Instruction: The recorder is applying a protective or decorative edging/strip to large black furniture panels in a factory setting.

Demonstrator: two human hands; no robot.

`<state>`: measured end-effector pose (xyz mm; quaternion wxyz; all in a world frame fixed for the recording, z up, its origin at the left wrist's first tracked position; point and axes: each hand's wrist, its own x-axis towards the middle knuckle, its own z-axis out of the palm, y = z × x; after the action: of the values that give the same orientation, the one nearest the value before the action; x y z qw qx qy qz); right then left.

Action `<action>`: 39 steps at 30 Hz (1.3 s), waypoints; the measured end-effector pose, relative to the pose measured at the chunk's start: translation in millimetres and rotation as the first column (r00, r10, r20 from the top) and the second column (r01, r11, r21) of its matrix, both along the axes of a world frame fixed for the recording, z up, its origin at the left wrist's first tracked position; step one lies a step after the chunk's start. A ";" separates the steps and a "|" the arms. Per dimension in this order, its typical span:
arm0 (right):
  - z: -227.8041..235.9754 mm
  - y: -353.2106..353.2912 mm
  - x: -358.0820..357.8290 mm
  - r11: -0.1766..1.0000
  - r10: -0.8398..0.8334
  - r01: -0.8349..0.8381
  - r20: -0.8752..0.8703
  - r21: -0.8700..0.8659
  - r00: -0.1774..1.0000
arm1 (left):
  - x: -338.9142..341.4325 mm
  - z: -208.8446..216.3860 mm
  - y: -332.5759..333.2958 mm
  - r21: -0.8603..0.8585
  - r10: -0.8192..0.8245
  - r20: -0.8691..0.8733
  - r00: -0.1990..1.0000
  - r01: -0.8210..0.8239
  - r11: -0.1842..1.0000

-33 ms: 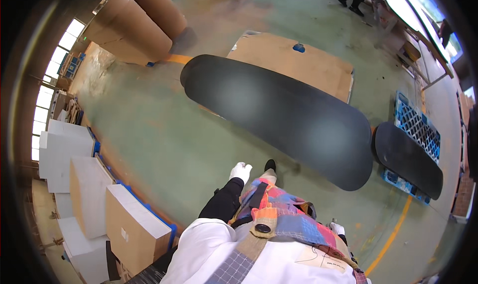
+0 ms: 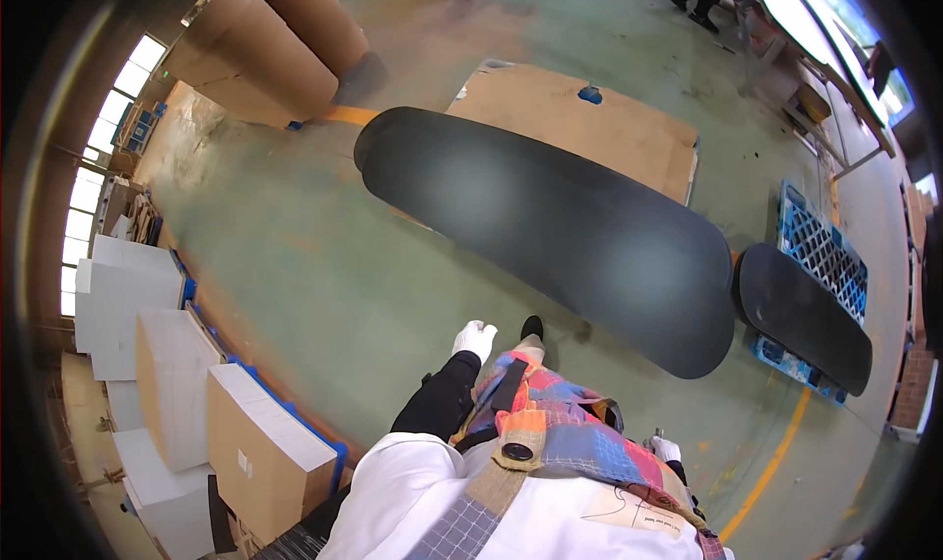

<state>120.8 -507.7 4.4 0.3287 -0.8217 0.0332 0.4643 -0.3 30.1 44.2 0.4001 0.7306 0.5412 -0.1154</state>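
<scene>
Ahead of both hands lies the big panel, untouched. Your left hand is curled, can't tell if closed; beside your half-hidden right hand, a metal bit, grip unclear. Likely no handling underway; touching the panel calls for reaching forward.

**Long black panel fills the middle of the workshop**

On the near side of the panel, the white-gloved left hand hangs apart from it, fingers curled. The right hand, also gloved, is farther from the panel, partly hidden by the patchwork apron. Beyond the panel lies a cardboard sheet; just beside its right end, a smaller black panel sits over a blue pallet.
</scene>
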 end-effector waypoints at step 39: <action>-9.5 177.1 284.0 0.978 -0.099 0.096 -0.005 -0.184 0.995 | 126.9 -67.2 2.4 -0.091 0.231 -0.083 0.969 -0.239 0.967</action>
<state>404.8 -330.6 -5.0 0.2736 -0.8427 0.1183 0.4483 126.6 32.5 -23.1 0.4274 0.6357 0.6315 -0.1202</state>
